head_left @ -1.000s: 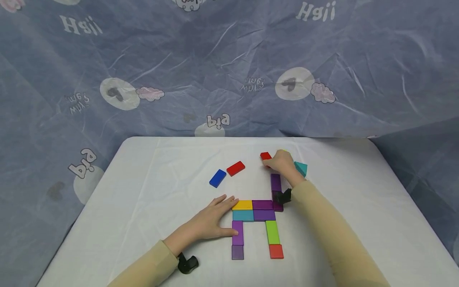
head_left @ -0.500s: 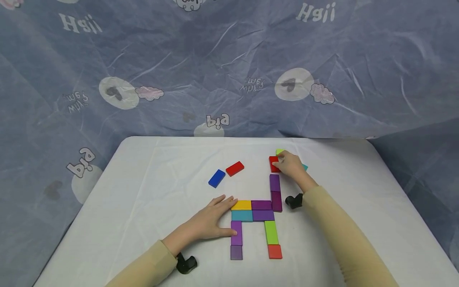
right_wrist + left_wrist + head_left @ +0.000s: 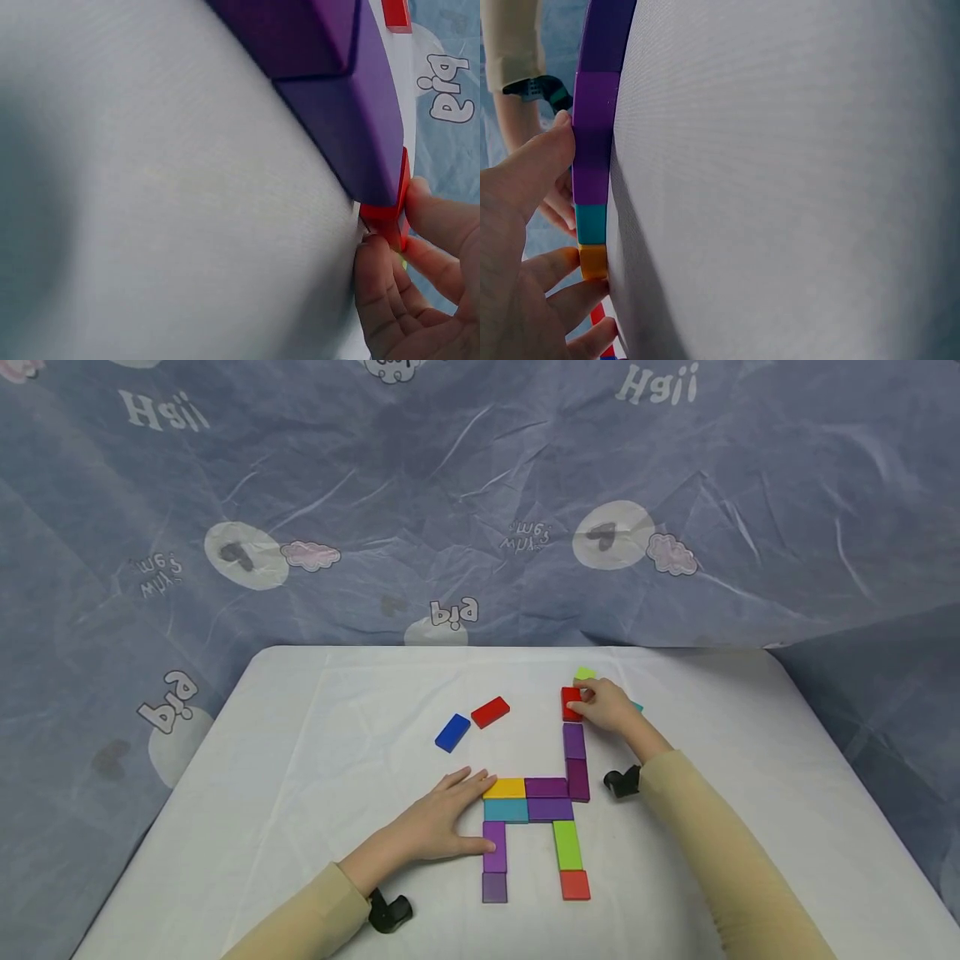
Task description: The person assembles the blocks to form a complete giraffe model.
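Observation:
The right hand point(image 3: 609, 707) pinches a red block point(image 3: 571, 703) at the far end of a column of two purple blocks point(image 3: 573, 741); in the right wrist view the red block point(image 3: 386, 217) lies against the purple one point(image 3: 352, 127), thumb and fingers around it. Fingers spread, the left hand point(image 3: 433, 827) touches the yellow block point(image 3: 505, 788) and the long purple block point(image 3: 494, 847). In the left wrist view its thumb is on the purple block point(image 3: 592, 142) and fingertips are at the yellow one point(image 3: 593, 262). A teal block point(image 3: 506, 811) lies between those two.
A blue block point(image 3: 452, 732) and another red block point(image 3: 491, 712) lie left of the column. A lime block point(image 3: 585, 673) is beyond the right hand, and a teal piece point(image 3: 637, 707) is partly hidden behind it. Nearer are a green block point(image 3: 567, 845) and an orange-red one point(image 3: 575, 885).
The right hand has brought the red block rightward and toward the person, up against the purple column's far end. The left hand has stayed put.

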Available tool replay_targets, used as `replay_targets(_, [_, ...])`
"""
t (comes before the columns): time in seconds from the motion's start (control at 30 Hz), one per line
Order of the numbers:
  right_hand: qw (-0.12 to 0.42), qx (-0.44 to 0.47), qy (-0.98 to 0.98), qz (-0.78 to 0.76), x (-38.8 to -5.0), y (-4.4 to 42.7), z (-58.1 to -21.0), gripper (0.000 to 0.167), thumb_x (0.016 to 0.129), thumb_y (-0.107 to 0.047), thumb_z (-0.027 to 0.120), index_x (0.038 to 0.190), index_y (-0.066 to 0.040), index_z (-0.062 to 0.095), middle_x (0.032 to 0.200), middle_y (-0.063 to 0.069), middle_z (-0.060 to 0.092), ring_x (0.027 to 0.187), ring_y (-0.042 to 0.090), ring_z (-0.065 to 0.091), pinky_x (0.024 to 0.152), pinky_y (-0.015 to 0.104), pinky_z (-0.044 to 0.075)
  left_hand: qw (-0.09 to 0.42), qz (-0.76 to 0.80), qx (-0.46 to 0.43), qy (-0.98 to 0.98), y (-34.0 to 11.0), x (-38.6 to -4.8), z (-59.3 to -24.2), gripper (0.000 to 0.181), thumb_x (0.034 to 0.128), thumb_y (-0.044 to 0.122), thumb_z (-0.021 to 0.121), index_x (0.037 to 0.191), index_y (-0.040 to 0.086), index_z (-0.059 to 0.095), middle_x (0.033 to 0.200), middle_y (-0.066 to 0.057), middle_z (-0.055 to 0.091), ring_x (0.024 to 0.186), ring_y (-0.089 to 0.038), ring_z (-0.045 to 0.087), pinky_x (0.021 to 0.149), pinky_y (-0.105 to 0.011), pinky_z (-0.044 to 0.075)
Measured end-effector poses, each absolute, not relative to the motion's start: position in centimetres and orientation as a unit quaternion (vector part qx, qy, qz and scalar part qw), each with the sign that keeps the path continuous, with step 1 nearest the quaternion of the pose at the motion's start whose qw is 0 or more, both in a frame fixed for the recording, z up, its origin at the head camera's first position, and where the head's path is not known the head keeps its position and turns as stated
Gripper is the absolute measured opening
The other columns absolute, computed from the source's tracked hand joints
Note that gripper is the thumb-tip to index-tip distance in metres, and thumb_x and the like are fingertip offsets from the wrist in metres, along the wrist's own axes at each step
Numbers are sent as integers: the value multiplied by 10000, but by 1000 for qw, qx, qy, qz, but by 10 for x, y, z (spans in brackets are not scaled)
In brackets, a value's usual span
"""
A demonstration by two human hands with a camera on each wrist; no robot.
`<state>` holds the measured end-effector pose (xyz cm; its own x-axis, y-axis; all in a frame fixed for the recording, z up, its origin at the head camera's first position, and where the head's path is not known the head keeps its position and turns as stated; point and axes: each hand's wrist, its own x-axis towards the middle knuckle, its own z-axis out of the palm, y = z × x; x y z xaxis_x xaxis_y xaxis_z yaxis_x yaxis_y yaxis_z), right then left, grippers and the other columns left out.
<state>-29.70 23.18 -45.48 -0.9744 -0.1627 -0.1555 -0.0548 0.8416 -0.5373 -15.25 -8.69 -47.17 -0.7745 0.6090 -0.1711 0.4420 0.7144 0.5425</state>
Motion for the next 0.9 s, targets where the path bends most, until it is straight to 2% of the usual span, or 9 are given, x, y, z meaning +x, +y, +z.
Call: replay_targets(0.9, [86, -69, 940, -324, -284, 239, -465, 534, 954, -212, 651, 1410, 18, 496, 1211, 238, 550, 1064, 340, 531, 971, 483, 485, 173, 252, 294, 906, -88, -153, -471, 916, 821, 594, 697, 1562, 240, 292, 1622, 18, 293, 1521, -273, 184, 1113, -594, 357])
